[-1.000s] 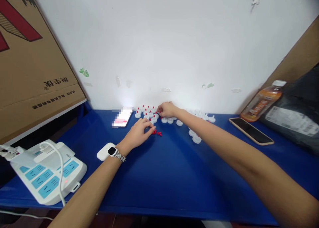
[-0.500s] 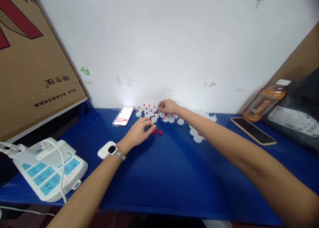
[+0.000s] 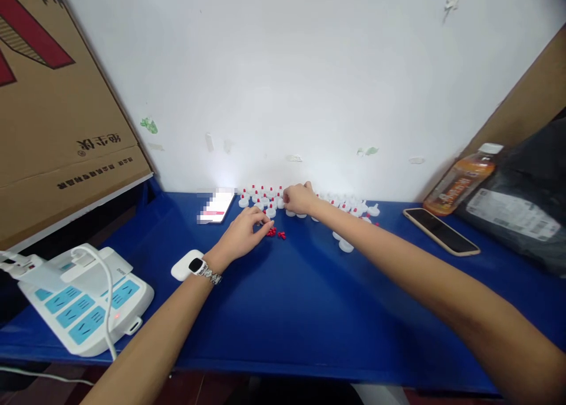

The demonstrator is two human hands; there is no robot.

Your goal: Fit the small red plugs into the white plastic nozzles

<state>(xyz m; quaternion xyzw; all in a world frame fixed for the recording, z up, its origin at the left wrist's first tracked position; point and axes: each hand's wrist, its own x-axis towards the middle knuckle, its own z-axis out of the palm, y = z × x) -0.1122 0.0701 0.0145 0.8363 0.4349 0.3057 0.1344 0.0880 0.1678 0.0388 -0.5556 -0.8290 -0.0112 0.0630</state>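
My left hand (image 3: 245, 231) rests on the table beside a small pile of red tips (image 3: 271, 232), its fingers curled and thumb close to the index finger. Whatever it may pinch is hidden. Among many white nozzle caps (image 3: 270, 212) by the wall, my right hand (image 3: 299, 198) reaches down with its fingers drawn together over one spot. The fingers cover what they hold. Most caps left of this hand stand upright with red tips on top. More white caps (image 3: 346, 246) lie under and beyond my right forearm, some showing red.
A lit phone (image 3: 217, 207) and a white case (image 3: 186, 265) lie on the left of the blue table (image 3: 283, 316). The power strip (image 3: 88, 310) with cables sits farther left. On the right are a dark phone (image 3: 441, 231), a drink bottle (image 3: 460, 184) and a black parcel (image 3: 522, 198).
My right hand has shifted slightly right and nearer to me among the caps. My left hand stays by the red tips. The whole view has moved a little.
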